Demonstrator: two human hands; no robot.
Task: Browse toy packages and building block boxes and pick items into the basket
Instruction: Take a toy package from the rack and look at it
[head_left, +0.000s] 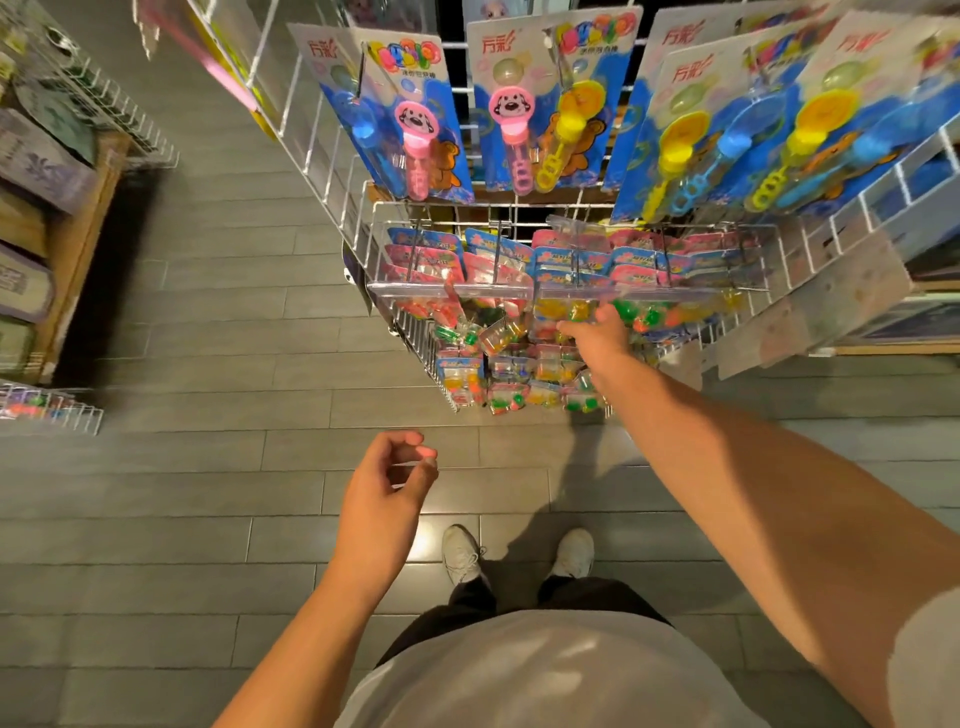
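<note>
Your left hand (387, 480) hangs over the grey plank floor (208, 467), fingers loosely curled, holding nothing. Ahead to its right, your right hand (597, 338) reaches into the white wire rack (415, 332), touching small clear toy packages with coloured pieces (550, 312); you cannot tell whether it grips one.

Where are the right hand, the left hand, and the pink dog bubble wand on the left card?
right hand (597, 332): head view, on the back of the hand.
left hand (387, 486): head view, on the palm.
pink dog bubble wand (414, 124): head view, on the dog face.
</note>
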